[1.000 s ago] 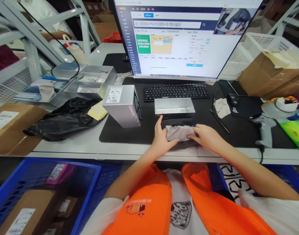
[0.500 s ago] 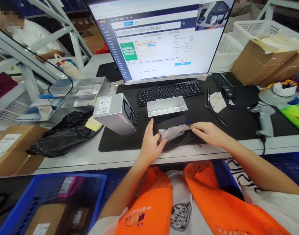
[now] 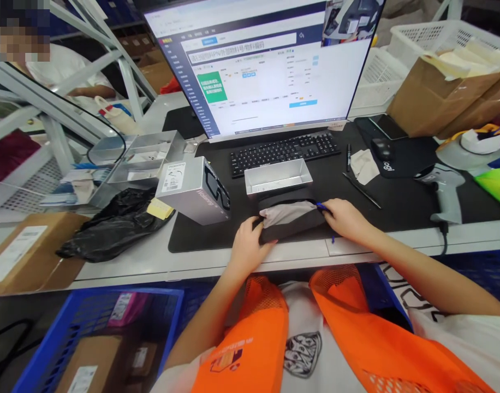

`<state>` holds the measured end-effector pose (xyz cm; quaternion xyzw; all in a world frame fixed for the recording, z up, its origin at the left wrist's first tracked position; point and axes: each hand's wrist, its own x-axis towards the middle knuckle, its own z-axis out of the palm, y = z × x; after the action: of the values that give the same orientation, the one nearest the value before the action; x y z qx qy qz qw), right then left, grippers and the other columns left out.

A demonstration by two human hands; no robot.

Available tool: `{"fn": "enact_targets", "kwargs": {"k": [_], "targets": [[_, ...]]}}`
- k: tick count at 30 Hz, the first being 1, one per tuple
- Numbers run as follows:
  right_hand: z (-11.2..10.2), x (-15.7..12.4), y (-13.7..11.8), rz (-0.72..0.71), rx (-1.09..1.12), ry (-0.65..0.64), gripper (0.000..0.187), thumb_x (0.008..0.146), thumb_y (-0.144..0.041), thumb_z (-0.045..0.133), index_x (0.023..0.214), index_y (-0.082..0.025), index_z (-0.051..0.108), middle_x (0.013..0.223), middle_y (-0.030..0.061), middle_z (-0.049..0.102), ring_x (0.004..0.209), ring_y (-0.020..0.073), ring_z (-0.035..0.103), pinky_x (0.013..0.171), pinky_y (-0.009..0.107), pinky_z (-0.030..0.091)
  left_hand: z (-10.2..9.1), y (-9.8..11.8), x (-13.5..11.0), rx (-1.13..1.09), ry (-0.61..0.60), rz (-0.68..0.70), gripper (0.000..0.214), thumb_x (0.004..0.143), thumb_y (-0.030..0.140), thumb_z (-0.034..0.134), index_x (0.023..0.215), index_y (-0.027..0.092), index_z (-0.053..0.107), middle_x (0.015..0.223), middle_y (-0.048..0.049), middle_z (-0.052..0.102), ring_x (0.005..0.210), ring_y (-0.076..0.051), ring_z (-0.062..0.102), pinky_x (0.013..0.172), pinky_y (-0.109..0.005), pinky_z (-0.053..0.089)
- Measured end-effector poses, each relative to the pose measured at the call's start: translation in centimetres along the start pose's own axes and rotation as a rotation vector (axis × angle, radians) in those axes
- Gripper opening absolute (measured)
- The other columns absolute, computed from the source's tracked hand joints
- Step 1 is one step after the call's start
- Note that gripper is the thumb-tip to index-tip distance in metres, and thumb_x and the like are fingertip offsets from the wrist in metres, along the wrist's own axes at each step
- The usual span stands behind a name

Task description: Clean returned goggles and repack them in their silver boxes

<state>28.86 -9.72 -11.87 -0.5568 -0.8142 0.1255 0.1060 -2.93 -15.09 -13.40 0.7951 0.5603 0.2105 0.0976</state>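
Left fingers [image 3: 248,224] have curled inward, gripping black item [image 3: 291,228].

Left grip [image 3: 248,245] and right grip [image 3: 343,218] on grey-and-black bundle [image 3: 290,214] — silver tray [image 3: 280,186] beyond, keyboard [image 3: 285,152] behind

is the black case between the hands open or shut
Open: the black case has parted edges, with crumpled grey material showing between them.

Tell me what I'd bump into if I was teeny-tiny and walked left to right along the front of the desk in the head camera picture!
Cardboard box → black plastic bag → silver-gray box → left hand → gray and black bundle → right hand → gray scanner → green packet.
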Motion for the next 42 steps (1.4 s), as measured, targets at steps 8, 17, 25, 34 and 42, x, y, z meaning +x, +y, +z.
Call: {"fn": "enact_targets", "kwargs": {"k": [8, 17, 25, 34, 42], "targets": [[-6.5, -0.5, 0.2, 0.11, 0.007, -0.152, 0.035, 0.1, -0.042, 0.044, 0.084, -0.021, 0.067, 0.08, 0.0042, 0.072, 0.074, 0.0206, 0.064, 0.065, 0.03, 0.036, -0.3, -0.3, -0.1, -0.254, 0.039, -0.062, 0.042, 0.076, 0.036, 0.085, 0.107, 0.019, 0.064, 0.114, -0.0084, 0.063, 0.106, -0.026, 0.064, 0.096, -0.042, 0.055], [-6.8, 1.2, -7.8, -0.188, 0.096, -0.15, 0.032, 0.102, -0.038, 0.049, 0.089, -0.017, 0.07, 0.092, 0.0072, 0.074, 0.083, 0.0205, 0.066, 0.073, 0.029, 0.04, -1.4, -0.4, 1.6, -0.367, -0.26, -0.079, 0.053, 0.054, 0.039, 0.097, 0.093, 0.019, 0.067, 0.126, -0.0094, 0.045, 0.128, -0.034, 0.048, 0.116, -0.053, 0.042], [-6.3, 1.3, -9.0, -0.274, 0.098, -0.394, 0.047, 0.107, -0.042, 0.042, 0.075, -0.018, 0.069, 0.082, 0.0059, 0.074, 0.07, 0.0181, 0.065, 0.064, 0.03, 0.036, -0.9, 0.2, 0.2, -0.678, -0.108, 0.029, 0.04, 0.068, 0.043, 0.09, 0.087, 0.019, 0.065, 0.142, -0.0133, 0.035, 0.148, -0.037, 0.032, 0.121, -0.053, 0.037], [-5.5, -1.5, -5.6, -0.384, 0.266, 0.111, 0.017, 0.1, -0.028, 0.056, 0.098, -0.018, 0.069, 0.102, 0.0082, 0.072, 0.096, 0.0214, 0.068, 0.088, 0.034, 0.053, -0.3, 1.2, 1.3, -0.429, 0.093, 0.147, 0.064, 0.077, 0.038, 0.083, 0.13, 0.021, 0.053, 0.15, -0.0175, 0.038, 0.145, -0.034, 0.04, 0.12, -0.054, 0.039], [-3.8, -2.3, -3.0, -0.372, 0.224, 0.308, 0.016, 0.098, -0.025, 0.058, 0.11, -0.02, 0.069, 0.116, 0.0104, 0.07, 0.11, 0.0243, 0.066, 0.099, 0.043, 0.055, -1.0, 2.6, 2.7, -0.058, 0.099, 0.094, 0.053, 0.085, 0.057, 0.072, 0.118, 0.016, 0.071, 0.153, -0.02, 0.041, 0.147, -0.041, 0.034, 0.12, -0.062, 0.034]]}}
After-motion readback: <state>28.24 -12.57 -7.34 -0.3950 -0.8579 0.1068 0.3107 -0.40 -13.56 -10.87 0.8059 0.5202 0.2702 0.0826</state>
